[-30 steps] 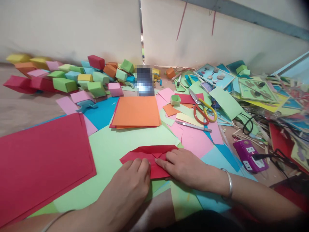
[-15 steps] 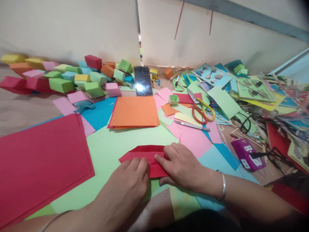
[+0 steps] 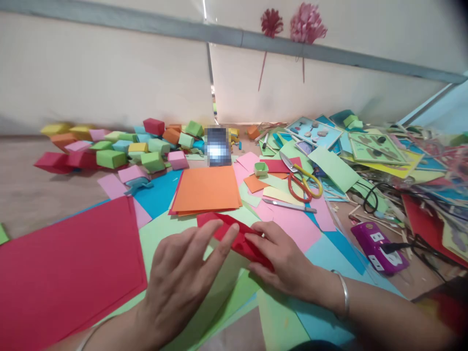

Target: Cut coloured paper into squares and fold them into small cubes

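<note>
A folded red paper piece (image 3: 243, 240) slants above the light green sheets in the middle. My right hand (image 3: 280, 258) grips its right end, thumb beneath and fingers on the inner side. My left hand (image 3: 186, 275) is open over the near left side of the paper, fingers apart, the index finger and thumb close to its upper edge; whether they touch it is unclear. Just beyond lies a stack of orange sheets (image 3: 208, 189). Large red sheets (image 3: 73, 278) lie to the left of my left hand.
Folded paper boxes (image 3: 111, 159) crowd the back left. A phone (image 3: 218, 146) stands at the back middle. Scissors (image 3: 302, 183) and a metal blade (image 3: 288, 205) lie right of the orange stack. A purple power socket (image 3: 379, 247) with a black cable sits at the right.
My left hand has let go of the red paper and spread its fingers. The paper has turned, its right end now lower. The view has tilted up, showing pink paper flowers on the wall.
</note>
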`<action>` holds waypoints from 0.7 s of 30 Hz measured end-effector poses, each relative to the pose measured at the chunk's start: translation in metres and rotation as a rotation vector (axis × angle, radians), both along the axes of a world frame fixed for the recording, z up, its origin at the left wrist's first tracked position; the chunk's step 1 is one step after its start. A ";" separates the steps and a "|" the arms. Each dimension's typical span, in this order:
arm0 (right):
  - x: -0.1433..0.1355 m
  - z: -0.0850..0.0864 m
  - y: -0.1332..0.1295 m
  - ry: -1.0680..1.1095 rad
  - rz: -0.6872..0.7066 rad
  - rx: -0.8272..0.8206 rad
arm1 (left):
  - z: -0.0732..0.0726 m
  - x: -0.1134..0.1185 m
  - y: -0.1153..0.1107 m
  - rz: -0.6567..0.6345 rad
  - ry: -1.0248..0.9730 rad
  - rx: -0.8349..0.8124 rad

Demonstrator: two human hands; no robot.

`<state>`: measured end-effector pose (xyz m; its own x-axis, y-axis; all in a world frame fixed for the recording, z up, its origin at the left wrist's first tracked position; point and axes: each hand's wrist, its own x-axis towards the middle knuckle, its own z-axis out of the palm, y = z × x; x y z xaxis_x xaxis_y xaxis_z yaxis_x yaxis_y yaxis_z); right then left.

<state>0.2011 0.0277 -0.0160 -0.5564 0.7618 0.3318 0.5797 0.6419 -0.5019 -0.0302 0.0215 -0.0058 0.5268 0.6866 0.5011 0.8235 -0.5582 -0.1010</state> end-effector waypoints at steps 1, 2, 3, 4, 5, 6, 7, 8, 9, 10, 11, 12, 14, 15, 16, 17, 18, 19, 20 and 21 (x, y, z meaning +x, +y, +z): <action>0.000 0.001 0.000 0.031 -0.028 0.043 | 0.003 -0.002 0.005 0.034 -0.102 0.005; 0.001 0.002 0.000 0.047 -0.061 0.095 | 0.006 -0.003 0.010 0.069 -0.229 -0.027; 0.001 0.003 0.000 0.052 -0.096 0.155 | 0.008 -0.004 0.015 0.108 -0.375 -0.112; 0.001 0.003 0.000 0.047 -0.131 0.217 | 0.009 -0.003 0.020 0.145 -0.534 -0.263; 0.000 0.004 -0.001 0.031 -0.160 0.272 | 0.010 -0.001 0.023 0.168 -0.696 -0.476; -0.002 0.004 -0.002 0.006 -0.177 0.314 | 0.010 0.003 0.026 0.171 -0.856 -0.717; -0.005 0.005 -0.004 -0.026 -0.176 0.337 | 0.010 0.007 0.027 0.138 -1.001 -0.976; -0.008 0.006 -0.005 -0.064 -0.154 0.341 | 0.009 0.012 0.026 0.069 -1.140 -1.185; -0.012 0.007 -0.007 -0.101 -0.119 0.327 | 0.008 0.016 0.025 -0.005 -1.245 -1.325; -0.016 0.009 -0.008 -0.137 -0.072 0.300 | 0.007 0.020 0.023 -0.043 -1.300 -1.401; -0.020 0.011 -0.009 -0.164 -0.024 0.268 | 0.007 0.023 0.022 -0.030 -1.334 -1.422; -0.023 0.013 -0.009 -0.179 0.015 0.230 | 0.007 0.025 0.021 0.003 -1.362 -1.407; -0.026 0.019 -0.005 -0.176 0.045 0.155 | 0.007 0.024 0.022 0.104 -1.423 -1.342; -0.027 0.023 -0.002 -0.158 0.041 0.129 | 0.008 0.023 0.023 0.141 -1.461 -1.316; -0.028 0.026 0.003 -0.127 0.025 0.115 | 0.009 0.021 0.025 0.162 -1.497 -1.306; -0.028 0.029 0.009 -0.087 -0.010 0.106 | 0.009 0.019 0.026 0.174 -1.526 -1.307; -0.029 0.032 0.015 -0.039 -0.062 0.102 | 0.010 0.018 0.028 0.179 -1.544 -1.315; -0.031 0.035 0.022 0.016 -0.122 0.089 | 0.010 0.017 0.029 0.180 -1.558 -1.321; -0.033 0.038 0.028 0.075 -0.186 0.059 | 0.011 0.017 0.030 0.182 -1.570 -1.320; -0.035 0.040 0.033 0.130 -0.245 0.007 | 0.011 0.017 0.031 0.189 -1.584 -1.309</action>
<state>0.1658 0.0609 0.0237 -0.3086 0.8659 0.3936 0.6492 0.4942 -0.5782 -0.0129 0.0524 0.0056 0.1185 0.9197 -0.3743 -0.1798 0.3906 0.9028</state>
